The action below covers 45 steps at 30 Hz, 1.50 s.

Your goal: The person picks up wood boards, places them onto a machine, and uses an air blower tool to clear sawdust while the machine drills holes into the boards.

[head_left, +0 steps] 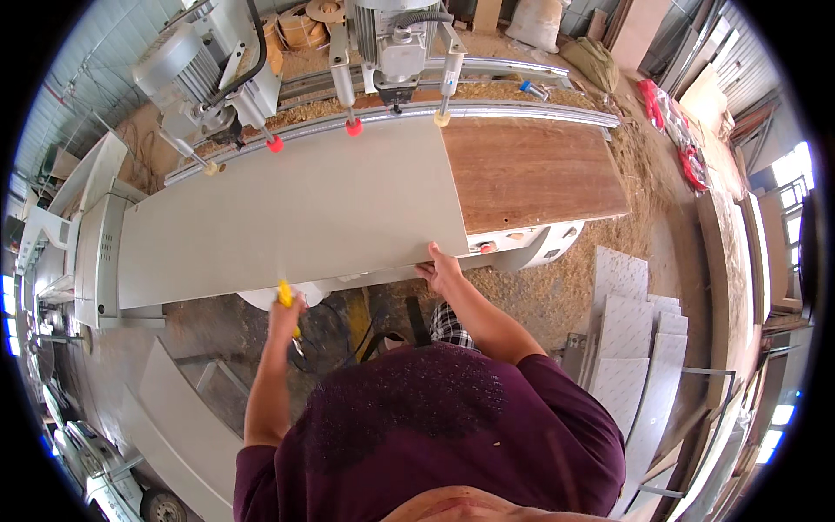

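A long pale grey panel lies on the machine's brown wooden table. My right hand grips the panel's near edge close to its right corner, thumb on top and fingers curled below the edge. My left hand is closed around a yellow air blow gun, held at the near edge of the panel. A metal fitting shows under that hand; where its hose runs is hard to make out.
Two motor heads with red and cream pads stand over the panel's far edge, along a metal rail. Cut panels lean at my right. More panels lie at lower left. Sawdust covers the floor beyond the table.
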Tool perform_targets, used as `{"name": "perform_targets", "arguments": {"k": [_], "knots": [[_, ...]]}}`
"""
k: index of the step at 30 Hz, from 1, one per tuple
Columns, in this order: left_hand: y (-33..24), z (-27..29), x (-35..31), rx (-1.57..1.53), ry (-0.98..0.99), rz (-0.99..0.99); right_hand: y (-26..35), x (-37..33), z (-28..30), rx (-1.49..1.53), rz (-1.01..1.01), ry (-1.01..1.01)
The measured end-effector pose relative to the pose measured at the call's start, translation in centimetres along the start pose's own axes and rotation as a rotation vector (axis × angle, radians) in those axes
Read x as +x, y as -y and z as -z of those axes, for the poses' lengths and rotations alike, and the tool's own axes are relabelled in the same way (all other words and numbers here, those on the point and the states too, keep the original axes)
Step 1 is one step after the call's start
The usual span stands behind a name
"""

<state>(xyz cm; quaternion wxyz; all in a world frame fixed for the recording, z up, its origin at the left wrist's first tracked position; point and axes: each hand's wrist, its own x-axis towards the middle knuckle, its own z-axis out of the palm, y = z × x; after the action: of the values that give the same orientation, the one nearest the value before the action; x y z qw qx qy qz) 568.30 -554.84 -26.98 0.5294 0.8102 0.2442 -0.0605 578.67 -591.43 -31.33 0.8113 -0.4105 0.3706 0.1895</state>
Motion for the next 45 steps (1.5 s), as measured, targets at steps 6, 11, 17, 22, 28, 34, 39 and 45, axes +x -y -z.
{"name": "perform_targets", "arguments": {"k": [6, 11, 17, 22, 28, 34, 39, 45], "knots": [[-7.9, -3.5, -10.7, 0.029, 0.286, -0.08, -0.2, -0.1, 0.6, -0.198, -0.032, -0.096], [-7.3, -4.2, -13.6, 0.091, 0.228, -0.172, -0.5, 0.6, 1.7, -0.186, -0.027, -0.02], [-8.1, -5.2, -17.2, 0.227, 0.15, -0.232, 1.4, -0.9, 2.2, -0.266, -0.132, 0.081], [-6.6, -7.8, -20.0, -0.017, 0.124, -0.013, 1.1, -2.4, 7.2, -0.305, -0.145, 0.186], [-9.4, -10.9, -26.0, -0.092, 0.027, 0.109, -1.1, -5.1, 17.9, -0.269, -0.189, 0.187], [-10.6, -12.9, -29.9, -0.1, -0.018, 0.202, -3.1, -6.8, 24.5, -0.187, -0.201, 0.145], [-10.3, -12.8, -30.5, -0.242, 0.0, 0.198, -4.2, -7.5, 26.5, -0.09, -0.16, 0.211], [-11.0, -13.4, -31.0, 0.046, 0.232, 0.191, -3.6, -8.6, 28.0, -0.019, -0.133, 0.208]]}}
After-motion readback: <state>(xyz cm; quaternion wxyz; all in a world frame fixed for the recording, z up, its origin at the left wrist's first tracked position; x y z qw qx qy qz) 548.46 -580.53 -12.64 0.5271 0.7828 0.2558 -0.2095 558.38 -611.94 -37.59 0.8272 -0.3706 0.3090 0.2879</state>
